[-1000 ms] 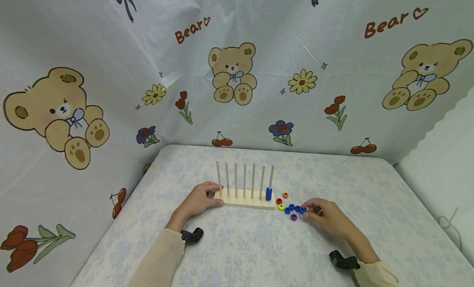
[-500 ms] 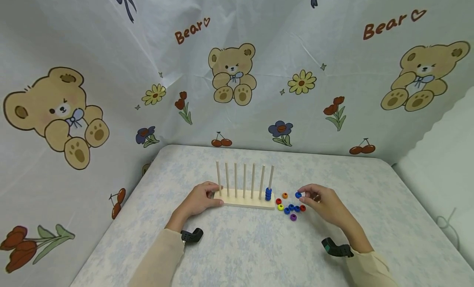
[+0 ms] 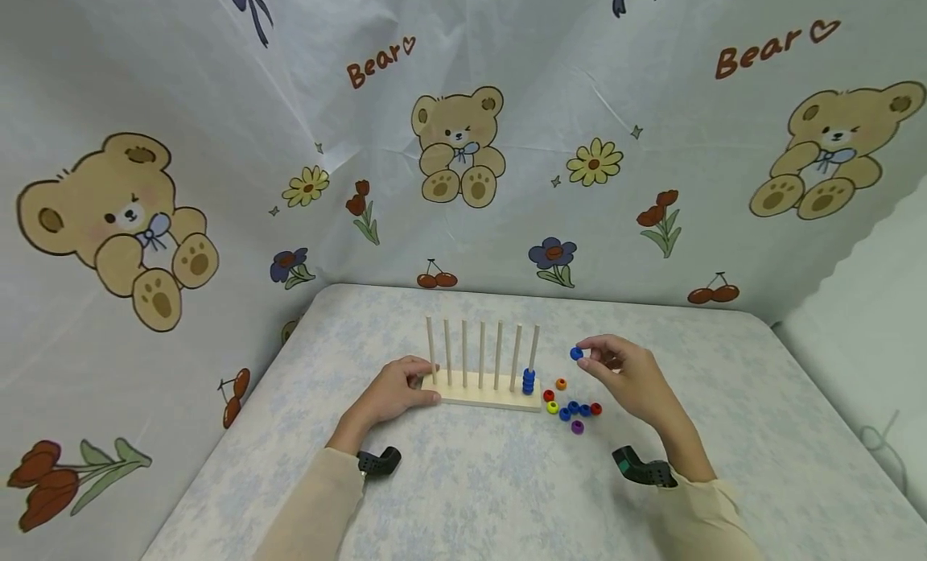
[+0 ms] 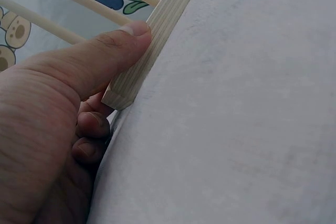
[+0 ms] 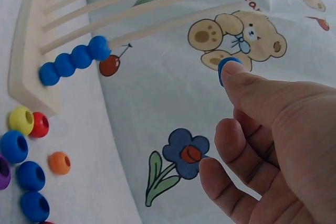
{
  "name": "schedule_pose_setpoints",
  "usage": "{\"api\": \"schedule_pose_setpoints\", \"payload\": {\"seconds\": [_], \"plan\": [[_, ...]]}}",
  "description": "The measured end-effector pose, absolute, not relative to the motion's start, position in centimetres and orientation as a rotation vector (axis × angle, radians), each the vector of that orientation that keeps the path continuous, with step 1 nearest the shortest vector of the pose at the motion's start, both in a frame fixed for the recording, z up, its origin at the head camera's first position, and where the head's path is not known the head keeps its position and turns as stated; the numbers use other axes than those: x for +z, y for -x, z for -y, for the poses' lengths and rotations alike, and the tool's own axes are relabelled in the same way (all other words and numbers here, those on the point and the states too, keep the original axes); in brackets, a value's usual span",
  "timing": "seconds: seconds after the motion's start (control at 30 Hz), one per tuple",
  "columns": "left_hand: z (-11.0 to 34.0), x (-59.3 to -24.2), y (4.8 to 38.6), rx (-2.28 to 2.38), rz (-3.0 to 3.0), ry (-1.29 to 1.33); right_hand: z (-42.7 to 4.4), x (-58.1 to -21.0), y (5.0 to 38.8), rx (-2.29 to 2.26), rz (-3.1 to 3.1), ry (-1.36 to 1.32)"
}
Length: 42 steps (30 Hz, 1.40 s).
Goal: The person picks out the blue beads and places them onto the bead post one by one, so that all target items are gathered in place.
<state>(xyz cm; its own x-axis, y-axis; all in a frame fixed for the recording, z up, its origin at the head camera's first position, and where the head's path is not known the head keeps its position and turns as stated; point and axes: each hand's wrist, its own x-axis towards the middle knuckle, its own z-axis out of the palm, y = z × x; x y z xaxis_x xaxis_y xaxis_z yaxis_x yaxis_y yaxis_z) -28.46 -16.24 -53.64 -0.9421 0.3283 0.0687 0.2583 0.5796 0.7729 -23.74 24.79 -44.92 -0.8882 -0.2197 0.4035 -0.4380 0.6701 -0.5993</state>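
Note:
My left hand grips the left end of a pale wooden base with a row of upright pegs. In the left wrist view its thumb presses along the base's edge, while other fingers curl beneath the end. Several blue beads are stacked on the rightmost peg. To the right of that peg, my right hand pinches a single blue bead above the table. Most of this bead hides behind the thumb in the right wrist view.
Loose beads lie by the base's right end: orange, red, yellow and purple ones, several blue beads and another red bead. A printed bear cloth hangs behind the table.
My right hand has picked a blue bead out of the loose group and raised it up and to the left, uncovering a red bead. My left hand keeps its grip on the base.

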Motion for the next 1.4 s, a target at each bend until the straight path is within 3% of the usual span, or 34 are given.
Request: {"api": "schedule_pose_setpoints", "payload": {"seconds": [0.67, 1.4], "plan": [[16.3, -53.8, 28.8, 1.304, -2.731, -0.499, -22.5, -42.1, 24.5, 1.040, 2.428, -0.512], [16.2, -53.8, 28.4, 1.303, -2.730, -0.496, -18.9, -42.3, 25.0, 1.146, 2.306, -0.501]]}}
